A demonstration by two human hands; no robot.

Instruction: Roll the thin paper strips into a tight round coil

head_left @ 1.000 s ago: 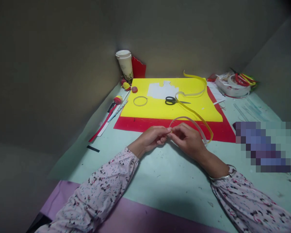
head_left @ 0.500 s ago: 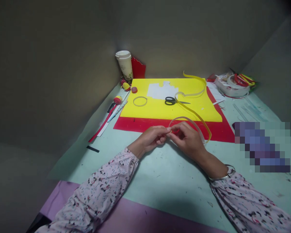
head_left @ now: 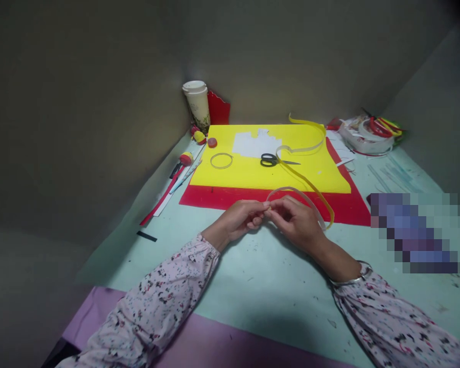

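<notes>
My left hand (head_left: 246, 217) and my right hand (head_left: 294, 220) meet fingertip to fingertip over the near edge of a red sheet (head_left: 207, 198). Both are closed in a pinch on the end of a long yellow strip (head_left: 310, 180). From the fingers the strip loops up and to the right, showing a pale underside, then curls back across the yellow sheet (head_left: 222, 176). The pinched end is tiny and mostly covered by my fingers. Just beyond the hands, black-handled scissors (head_left: 269, 160) lie on the yellow sheet, partly under the strip.
White paper scraps (head_left: 253, 144), a thin ring (head_left: 221, 160) and a small red roll (head_left: 212, 142) lie on the yellow sheet. A lidded cup (head_left: 197, 105) stands at the back left. Red strips (head_left: 163, 199) lie left; a bag of strip rolls (head_left: 368, 135) sits back right.
Almost nothing differs. My fingers have shifted very slightly at the pinched end, and the strip's near loop sits a touch lower.
</notes>
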